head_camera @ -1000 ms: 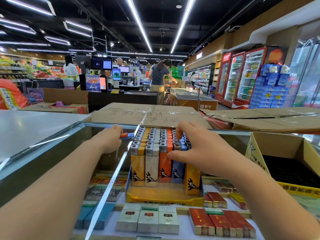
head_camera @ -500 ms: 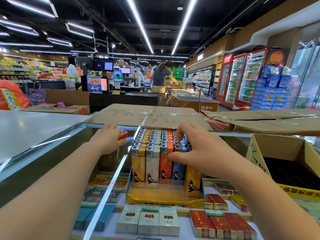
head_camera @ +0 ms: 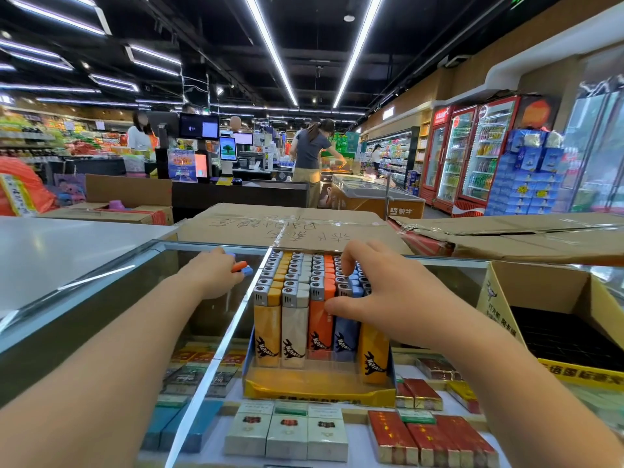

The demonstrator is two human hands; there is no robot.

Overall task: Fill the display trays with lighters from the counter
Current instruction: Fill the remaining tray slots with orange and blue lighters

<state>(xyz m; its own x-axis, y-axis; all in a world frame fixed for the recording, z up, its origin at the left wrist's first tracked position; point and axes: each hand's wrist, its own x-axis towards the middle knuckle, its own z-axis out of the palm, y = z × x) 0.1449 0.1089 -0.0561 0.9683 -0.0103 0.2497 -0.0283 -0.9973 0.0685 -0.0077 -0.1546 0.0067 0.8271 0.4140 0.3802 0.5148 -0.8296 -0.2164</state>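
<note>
A display tray [head_camera: 317, 388] made of yellow card stands on the glass top of the desk [head_camera: 216, 336], in the middle of the view. It is packed with upright lighters [head_camera: 297, 282] in rows: one yellow row at the left, then white, orange and blue, and one more yellow lighter [head_camera: 374, 352] at the front right corner, which stands a little forward of the others. Every lighter has a silver metal cap and a dark animal logo near its foot.

The right hand [head_camera: 381, 298] lies over the right part of the rows. Its fingers are curved down onto the metal caps at the back, and the thumb presses the side of the front orange lighter [head_camera: 319, 319], so the hand pinches a group of lighters between thumb and fingers.

The left hand [head_camera: 211, 276] is at the left of the tray, above the glass near the far edge of the desk. Its fingers are closed around some loose lighters [head_camera: 242, 268]; an orange end and a blue end stick out toward the tray. I cannot tell how many it holds.

Under the glass, cigarette packs [head_camera: 287, 430] lie in rows, white ones in the middle and red ones at the right. An open cardboard box [head_camera: 540, 288] with a dark inside stands at the right of the tray. Behind the tray lies a flat taped carton [head_camera: 287, 228] with handwriting on it. Far behind, there are checkout screens, drink fridges and some people in the shop.
</note>
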